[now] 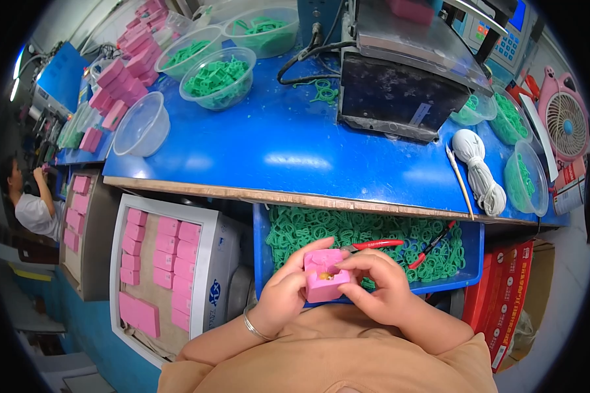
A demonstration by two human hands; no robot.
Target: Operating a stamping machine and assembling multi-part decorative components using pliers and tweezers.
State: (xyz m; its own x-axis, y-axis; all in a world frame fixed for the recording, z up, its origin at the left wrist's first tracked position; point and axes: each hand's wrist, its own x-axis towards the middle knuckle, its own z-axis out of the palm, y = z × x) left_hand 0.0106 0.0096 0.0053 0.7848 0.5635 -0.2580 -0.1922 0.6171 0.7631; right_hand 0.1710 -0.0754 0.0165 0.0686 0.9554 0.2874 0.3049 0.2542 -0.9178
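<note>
My left hand (pixel 287 290) grips the left side of a pink block-shaped mold (pixel 325 290), which is parted at the top and shows a small gold-coloured piece inside. On its right side, my right hand (pixel 376 282) holds the mold with thumb and fingers. Just beyond the hands lies a blue plastic tray (pixel 477 255) full of green wax-like pieces (pixel 319 221). Red-handled pliers (pixel 378 244) rest on these pieces, partly hidden by my right hand. Another tool with red and black handles (pixel 431 245) lies farther right in the tray.
Pink blocks lie in a white-framed box (pixel 204 275) at left. Clear bowls (pixel 219 100) with green pieces, an empty bowl (pixel 142 125), a dark machine (pixel 398 93), a cloth bundle (pixel 478 172) and a brush (pixel 459 184) stand or lie on the blue bench (pixel 255 152). A person (pixel 34 206) works far left.
</note>
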